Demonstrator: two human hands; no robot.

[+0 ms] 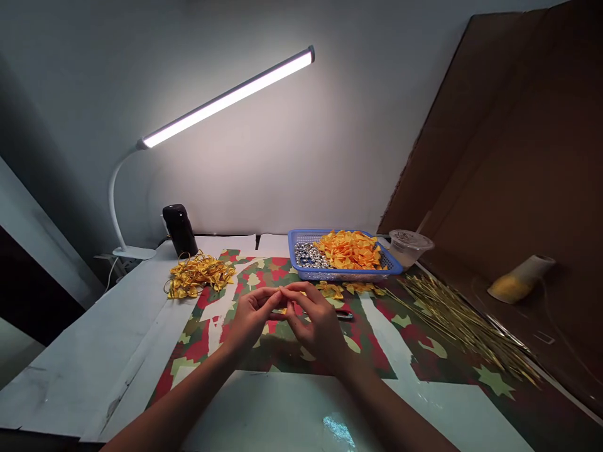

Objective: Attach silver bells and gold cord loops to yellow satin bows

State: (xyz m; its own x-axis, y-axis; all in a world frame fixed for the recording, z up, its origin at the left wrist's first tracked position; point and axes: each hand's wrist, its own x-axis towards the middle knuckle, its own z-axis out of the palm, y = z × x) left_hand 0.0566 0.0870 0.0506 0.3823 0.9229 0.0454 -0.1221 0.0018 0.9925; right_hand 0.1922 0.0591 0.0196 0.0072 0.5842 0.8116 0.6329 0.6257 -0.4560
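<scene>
My left hand (252,314) and my right hand (316,320) meet over the camouflage-patterned mat (282,351), fingertips pinched together at the middle. Whatever they pinch is too small to make out; a bit of yellow shows just below the fingers. A dark slim tool (343,315) lies on the mat right behind my right hand. A few loose orange bows (336,289) rest just beyond the hands. A pile of finished gold bows (198,274) sits to the left.
A blue basket (393,263) at the back holds orange bows and silvery beads. A clear plastic cup (409,246), a spread of thin gold wires (456,317), a black bottle (179,230), a lit clamp lamp (226,100) and brown cardboard (518,157) surround the work area.
</scene>
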